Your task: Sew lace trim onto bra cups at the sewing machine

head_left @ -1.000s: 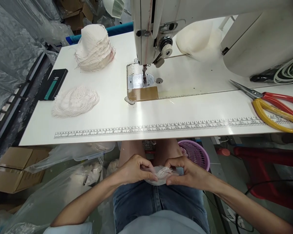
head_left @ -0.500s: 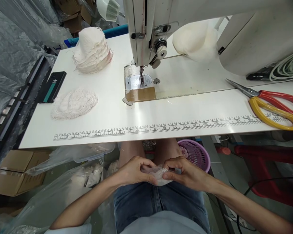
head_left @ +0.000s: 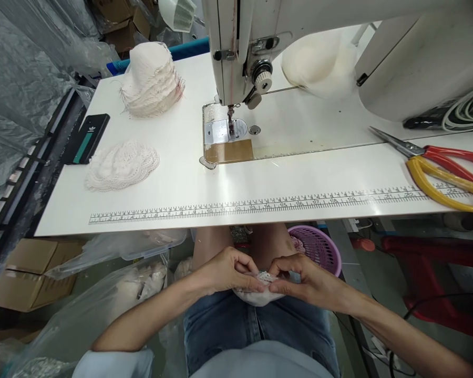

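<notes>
Both hands meet over my lap, below the table's front edge. My left hand (head_left: 224, 273) and my right hand (head_left: 305, 281) pinch a small white lace-edged fabric piece (head_left: 258, 294) between thumbs and fingers, fingertips nearly touching. The piece bulges down onto my denim shorts. On the white sewing table (head_left: 260, 184) above stands a sewing machine (head_left: 240, 47) with its needle over the metal plate (head_left: 224, 131). A flat lace piece (head_left: 120, 165) lies at the left, and a stack of similar pieces (head_left: 152, 79) sits behind it.
A black phone (head_left: 87, 137) lies at the table's left edge. Red and yellow scissors (head_left: 441, 168) rest at the right. A purple basket (head_left: 317, 247) stands under the table by my right knee. Plastic bags of fabric (head_left: 114, 283) and cardboard boxes (head_left: 27, 273) crowd the floor left.
My fingers have worked closer together on the fabric piece, bunching it so more hangs below my hands. The view shifted slightly; nothing on the table moved.
</notes>
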The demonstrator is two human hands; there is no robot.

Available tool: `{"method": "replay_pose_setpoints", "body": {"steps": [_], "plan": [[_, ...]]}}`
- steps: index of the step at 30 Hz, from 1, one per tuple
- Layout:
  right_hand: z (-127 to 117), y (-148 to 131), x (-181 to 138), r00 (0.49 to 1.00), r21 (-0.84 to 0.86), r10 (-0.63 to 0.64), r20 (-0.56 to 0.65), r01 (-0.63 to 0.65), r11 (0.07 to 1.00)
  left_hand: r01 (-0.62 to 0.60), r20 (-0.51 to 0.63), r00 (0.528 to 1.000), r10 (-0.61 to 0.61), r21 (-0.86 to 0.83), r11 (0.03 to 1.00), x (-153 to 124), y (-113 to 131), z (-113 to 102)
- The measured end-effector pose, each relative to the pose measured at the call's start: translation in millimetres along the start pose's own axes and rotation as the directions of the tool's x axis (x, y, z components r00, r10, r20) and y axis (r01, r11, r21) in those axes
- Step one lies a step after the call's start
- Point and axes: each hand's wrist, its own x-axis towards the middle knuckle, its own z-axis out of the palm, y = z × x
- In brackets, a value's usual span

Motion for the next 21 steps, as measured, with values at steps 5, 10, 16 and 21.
{"method": "replay_pose_setpoints", "body": {"steps": [5,10,16,21], "plan": [[0.8,0.6,-1.5,0.998,-0.007,-0.063,-0.024,0.063,0.998,0.035,0.01,0.999,-0.034,-0.047,0.998,1.4,1.4,1.1],[0.9,3.5,-1.7,0.999,0.063,-0.051,0.002,0.05,0.997,-0.006,-0.023,1.0,0.006,-0.008,1.0,2.1,-0.1,1.5],[1.2,2.8,-2.1,0.999,-0.014,-0.044,0.027,0.045,0.999,-0.015,-0.033,0.999,0.017,0.044,0.999,3.7,-1.8,4.1],[3.5,5.8,2.5,0.996,0.023,-0.089,-0.009,0.089,0.996,-0.023,-0.026,0.999,0.024,0.039,0.999,2.1,-1.8,8.3]]}}
